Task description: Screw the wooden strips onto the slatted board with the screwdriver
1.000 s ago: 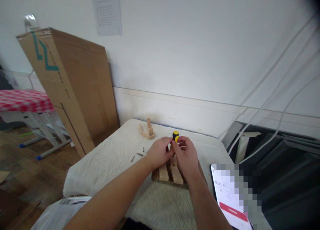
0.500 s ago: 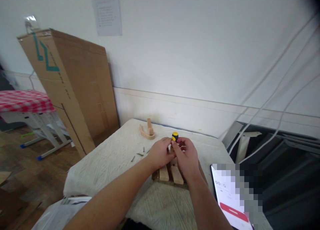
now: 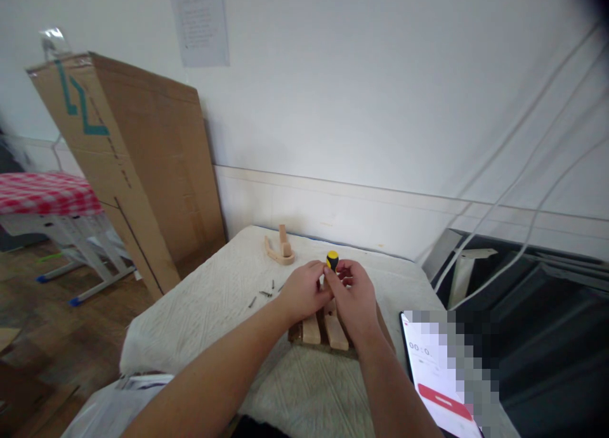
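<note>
A short screwdriver (image 3: 332,259) with a yellow and black handle stands upright between my hands, its tip hidden. My right hand (image 3: 358,293) closes around the handle's lower part, thumb along its near side. Close against it, my left hand (image 3: 304,291) is curled at the foot of the screwdriver; what its fingertips grip is hidden. Below both hands lie pale wooden pieces (image 3: 311,330) on a dark brown board (image 3: 323,349). Several screws (image 3: 265,293) are scattered on the cloth left of my left hand.
A curved wooden part (image 3: 280,253) rests toward the back of the cloth-covered table (image 3: 190,324). At the right edge lies a phone (image 3: 435,381) with a lit screen. A tall cardboard box (image 3: 157,172) stands at left, and white cables (image 3: 504,197) hang on the right.
The view has shifted very slightly. Both hands stay at the screwdriver, which keeps its upright position; no object has visibly been moved or let go.
</note>
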A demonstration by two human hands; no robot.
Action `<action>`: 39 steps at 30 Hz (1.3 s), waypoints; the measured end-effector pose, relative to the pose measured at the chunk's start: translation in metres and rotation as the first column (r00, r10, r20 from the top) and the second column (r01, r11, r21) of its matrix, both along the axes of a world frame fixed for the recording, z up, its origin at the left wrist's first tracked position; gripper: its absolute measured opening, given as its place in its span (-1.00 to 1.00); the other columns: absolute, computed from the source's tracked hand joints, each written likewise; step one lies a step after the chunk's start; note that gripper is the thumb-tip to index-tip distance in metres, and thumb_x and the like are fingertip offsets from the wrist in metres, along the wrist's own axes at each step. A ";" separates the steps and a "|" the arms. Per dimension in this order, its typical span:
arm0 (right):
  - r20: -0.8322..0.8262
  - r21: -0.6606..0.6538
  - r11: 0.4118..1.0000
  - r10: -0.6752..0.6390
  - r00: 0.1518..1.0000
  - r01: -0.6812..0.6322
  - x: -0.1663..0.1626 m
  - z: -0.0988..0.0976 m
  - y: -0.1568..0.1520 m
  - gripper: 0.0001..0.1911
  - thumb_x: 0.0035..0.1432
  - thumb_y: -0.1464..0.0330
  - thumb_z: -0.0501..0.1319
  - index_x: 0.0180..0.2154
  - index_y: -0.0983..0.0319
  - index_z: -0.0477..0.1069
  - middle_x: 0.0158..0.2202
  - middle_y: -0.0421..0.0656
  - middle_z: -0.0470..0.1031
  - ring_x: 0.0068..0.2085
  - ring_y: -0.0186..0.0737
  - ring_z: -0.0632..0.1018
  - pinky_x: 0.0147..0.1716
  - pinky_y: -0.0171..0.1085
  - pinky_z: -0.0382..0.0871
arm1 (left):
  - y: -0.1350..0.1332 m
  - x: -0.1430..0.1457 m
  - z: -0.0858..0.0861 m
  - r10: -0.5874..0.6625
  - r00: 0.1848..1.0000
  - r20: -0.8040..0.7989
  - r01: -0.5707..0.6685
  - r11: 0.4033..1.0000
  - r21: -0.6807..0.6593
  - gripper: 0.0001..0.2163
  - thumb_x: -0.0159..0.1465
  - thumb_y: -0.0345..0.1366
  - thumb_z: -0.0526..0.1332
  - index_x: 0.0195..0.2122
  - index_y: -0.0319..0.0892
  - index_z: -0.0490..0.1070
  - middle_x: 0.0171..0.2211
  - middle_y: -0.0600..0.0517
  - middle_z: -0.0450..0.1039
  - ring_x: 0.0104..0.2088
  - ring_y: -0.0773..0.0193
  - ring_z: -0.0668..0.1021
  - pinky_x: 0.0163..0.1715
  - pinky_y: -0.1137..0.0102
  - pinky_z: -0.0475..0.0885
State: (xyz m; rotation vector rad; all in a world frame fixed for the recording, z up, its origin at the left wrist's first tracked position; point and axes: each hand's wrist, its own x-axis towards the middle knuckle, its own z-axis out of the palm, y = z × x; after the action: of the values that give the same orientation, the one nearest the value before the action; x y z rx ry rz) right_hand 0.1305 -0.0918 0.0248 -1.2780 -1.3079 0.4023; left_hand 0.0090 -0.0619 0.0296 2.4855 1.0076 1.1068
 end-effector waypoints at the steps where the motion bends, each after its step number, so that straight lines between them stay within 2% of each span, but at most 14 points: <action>1: -0.002 -0.001 1.000 0.003 1.000 -0.003 0.000 0.000 0.000 -0.73 0.05 0.14 0.22 -0.33 0.22 0.36 -0.34 -0.15 0.43 -0.38 -0.22 0.44 -0.37 -0.22 0.34 | 0.000 0.000 0.000 0.002 1.000 0.002 -0.002 1.000 0.003 -0.96 0.13 -0.39 0.16 -0.38 -0.21 0.33 -0.42 0.02 0.36 -0.38 0.26 0.42 -0.34 0.40 0.33; 6: -0.022 0.004 1.000 0.019 1.000 -0.018 0.000 0.001 -0.001 -0.73 0.06 0.14 0.21 -0.33 0.21 0.36 -0.37 -0.17 0.43 -0.44 -0.26 0.41 -0.42 -0.25 0.33 | 0.000 0.000 -0.001 0.011 1.000 -0.017 -0.011 1.000 0.003 -0.96 0.12 -0.39 0.16 -0.39 -0.21 0.31 -0.41 0.02 0.36 -0.38 0.26 0.42 -0.35 0.40 0.32; 23: 0.005 0.004 0.999 0.038 0.999 -0.038 0.002 0.000 0.000 -0.75 0.06 0.15 0.20 -0.33 0.21 0.36 -0.37 -0.16 0.45 -0.45 -0.26 0.42 -0.44 -0.25 0.34 | 0.001 0.000 -0.002 0.023 0.999 -0.034 -0.022 1.000 0.022 -0.96 0.13 -0.38 0.15 -0.38 -0.21 0.31 -0.41 0.01 0.37 -0.38 0.25 0.42 -0.36 0.39 0.32; 28: 0.030 0.028 0.999 0.029 0.999 -0.029 0.003 -0.001 0.000 -0.72 0.13 0.16 0.14 -0.24 0.22 0.41 -0.30 -0.11 0.49 -0.38 -0.21 0.46 -0.39 -0.22 0.36 | -0.001 -0.001 0.001 0.013 0.999 -0.032 -0.013 1.000 0.019 -0.90 0.17 -0.33 0.16 -0.31 -0.22 0.37 -0.38 -0.01 0.41 -0.36 0.25 0.45 -0.35 0.40 0.33; 35: 0.081 0.094 0.995 0.017 0.997 -0.025 0.006 -0.010 0.005 -0.67 0.20 0.17 0.05 -0.18 0.22 0.44 -0.23 -0.05 0.51 -0.22 -0.13 0.49 -0.28 -0.17 0.38 | -0.005 -0.001 0.005 0.031 0.999 -0.027 -0.031 1.000 0.000 -0.85 0.24 -0.31 0.12 -0.25 -0.20 0.45 -0.43 0.01 0.47 -0.44 0.29 0.47 -0.37 0.42 0.32; 39: 0.077 0.119 0.992 0.028 0.997 -0.037 0.006 -0.009 0.004 -0.69 0.22 0.18 0.04 -0.20 0.21 0.44 -0.22 -0.06 0.49 -0.23 -0.15 0.48 -0.27 -0.18 0.38 | -0.005 0.000 0.005 0.061 0.998 0.000 -0.061 0.998 -0.019 -0.86 0.23 -0.29 0.15 -0.29 -0.21 0.46 -0.40 0.00 0.50 -0.43 0.29 0.47 -0.38 0.43 0.32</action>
State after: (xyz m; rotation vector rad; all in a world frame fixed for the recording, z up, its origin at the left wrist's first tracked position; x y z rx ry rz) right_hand 0.1361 -0.0878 0.0161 -1.1817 -1.3970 0.2958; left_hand 0.0088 -0.0666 0.0346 2.4544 1.0958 1.1110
